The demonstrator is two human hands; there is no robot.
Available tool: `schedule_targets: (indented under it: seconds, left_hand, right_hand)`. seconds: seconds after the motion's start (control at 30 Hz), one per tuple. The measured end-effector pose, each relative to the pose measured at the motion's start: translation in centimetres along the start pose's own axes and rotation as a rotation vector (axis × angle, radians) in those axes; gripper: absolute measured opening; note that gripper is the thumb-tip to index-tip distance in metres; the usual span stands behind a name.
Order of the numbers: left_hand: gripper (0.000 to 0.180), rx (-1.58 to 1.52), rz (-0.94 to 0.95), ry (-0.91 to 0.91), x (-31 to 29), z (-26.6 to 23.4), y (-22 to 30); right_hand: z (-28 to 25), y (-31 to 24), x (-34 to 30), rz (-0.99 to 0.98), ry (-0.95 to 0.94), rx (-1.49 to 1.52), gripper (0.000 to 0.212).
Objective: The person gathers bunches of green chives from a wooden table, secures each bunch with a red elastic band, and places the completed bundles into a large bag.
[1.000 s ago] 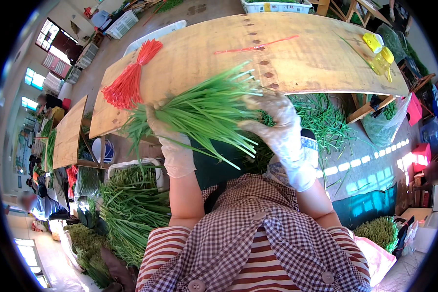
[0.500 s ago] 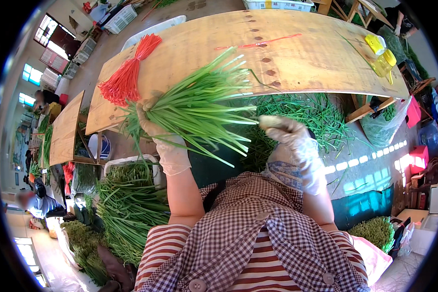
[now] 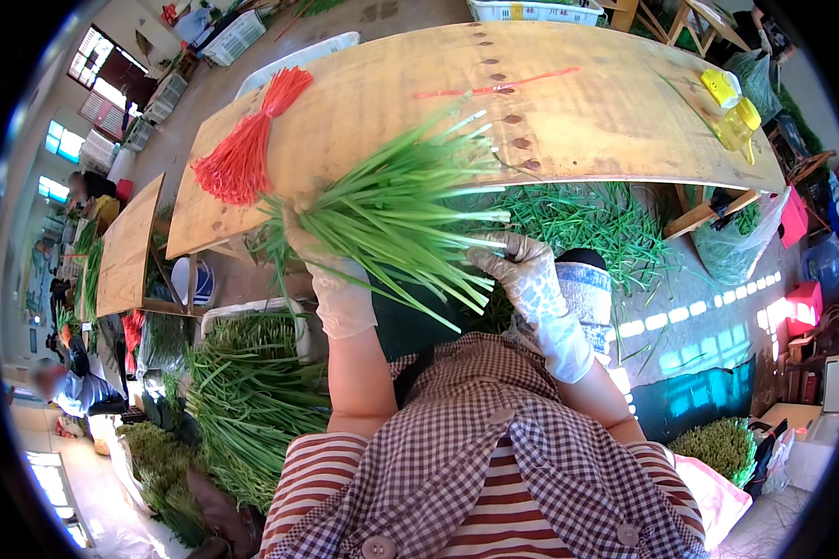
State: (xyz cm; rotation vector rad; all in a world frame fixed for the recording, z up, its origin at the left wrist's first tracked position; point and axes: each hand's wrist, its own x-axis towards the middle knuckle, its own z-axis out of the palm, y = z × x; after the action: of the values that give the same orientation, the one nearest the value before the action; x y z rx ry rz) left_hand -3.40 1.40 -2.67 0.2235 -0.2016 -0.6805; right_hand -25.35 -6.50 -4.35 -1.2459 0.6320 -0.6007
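Red characters were printed on the near side wall of the white plastic crate, beyond the wooden tabletop. A yellow patch was located left of them.

Gloved hands, fanned green stalks, wooden table

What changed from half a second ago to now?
The right hand moved left, to the pale ends of the bunch; whether it grips any is unclear. The left hand still holds the bunch; the red ties stayed put.
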Motion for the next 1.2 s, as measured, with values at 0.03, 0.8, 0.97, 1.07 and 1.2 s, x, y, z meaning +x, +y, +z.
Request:
schedule_targets:
  seconds: [0.03,0.8,0.97,1.07,1.2]
  left_hand:
    - [0.033,-0.002,0.001,-0.004,0.2,-0.5,0.1]
    - [0.028,-0.135,-0.099,-0.162,-0.7,0.7,0.1]
    - [0.031,-0.136,0.022,-0.078,0.1,-0.5,2.8]
    - [0.027,-0.078,0.088,-0.055,0.0,-0.9,4.2]
    - [0.028,-0.011,0.119,-0.065,-1.4,-0.2,6.1]
  right_hand:
    - [0.0,-0.1,-0.2,-0.009,-0.022,0.084,0.016]
    - [-3.9,-1.6,0.7,-0.434,0.292,-0.457,0.015]
    - [-11.9,0.3,-0.1,-0.291,0.493,0.134,0.016]
    - [-14.9,0.8,-1.1,-0.185,0.17,0.556,0.023]
    - [-11.6,-2.5,-2.0,-0.19,0.159,0.805,0.029]
